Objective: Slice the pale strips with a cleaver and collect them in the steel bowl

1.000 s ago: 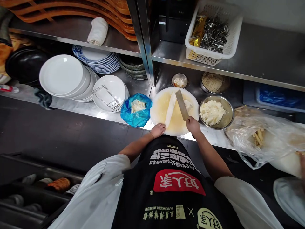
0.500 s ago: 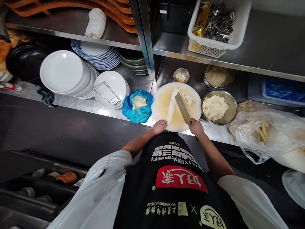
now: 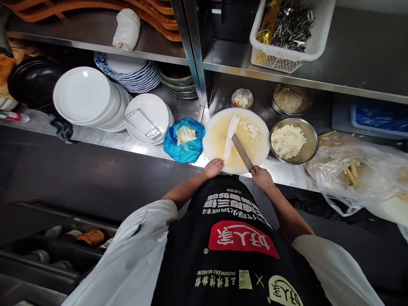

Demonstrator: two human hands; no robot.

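Observation:
On the round cutting board [image 3: 245,159] lies a long white strip [image 3: 230,138], slanting from top to bottom. My left hand [image 3: 214,167] presses on the strip's near end with its fingers closed. The handle of a flat-bladed knife [image 3: 242,152] is in my right hand [image 3: 262,177]; the blade's tip is beside the strip's middle. A few white scraps [image 3: 253,131] lie at the board's right. To the right is a steel bowl of white slices [image 3: 288,142], and to the left a blue bag [image 3: 185,140] holds pale pieces.
Stacked white plates [image 3: 82,94] with a wire rack [image 3: 143,124] are at the left. Behind the board are a small bowl [image 3: 242,98] and another bowl [image 3: 289,98]. A clear plastic bag [image 3: 372,170] lies at the right. The shelf edge [image 3: 306,81] runs overhead.
The knife has moved toward me, its tip shifting from the strip's upper part down to its middle. My right hand has lowered slightly; my left hand stays at the near end.

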